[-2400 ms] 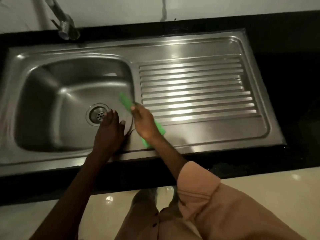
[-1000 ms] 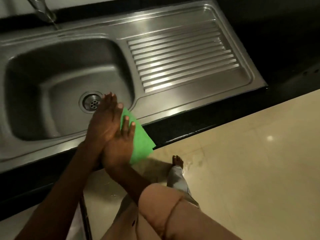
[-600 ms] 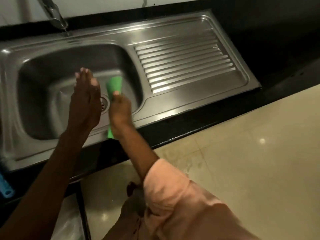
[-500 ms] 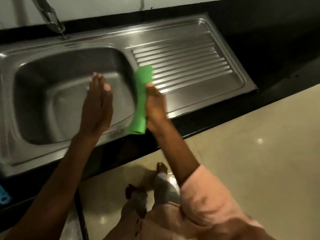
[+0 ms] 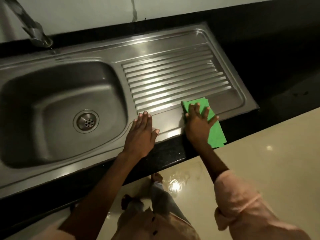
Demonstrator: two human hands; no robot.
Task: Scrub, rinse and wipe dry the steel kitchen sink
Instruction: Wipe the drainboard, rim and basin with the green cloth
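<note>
The steel sink (image 5: 107, 54) has a deep bowl on the left with a round drain (image 5: 86, 120) and a ribbed drainboard (image 5: 174, 80) on the right. A folded green cloth (image 5: 215, 134) lies on the drainboard's front right part and hangs over the counter edge. My right hand (image 5: 199, 123) presses flat on the cloth with fingers spread. My left hand (image 5: 141, 134) rests flat and open on the sink's front rim, between bowl and drainboard, holding nothing.
A steel tap spout (image 5: 32, 32) hangs over the bowl's back left corner. Black stone counter (image 5: 270, 54) surrounds the sink, with a pale wall (image 5: 86, 13) behind. Glossy cream floor tiles (image 5: 277, 161) lie in front, and my feet stand below the counter edge.
My right hand carried the cloth from above the bowl's right edge down onto the drainboard's front and now presses it flat. My left hand dropped from above the bowl onto the front rim.
</note>
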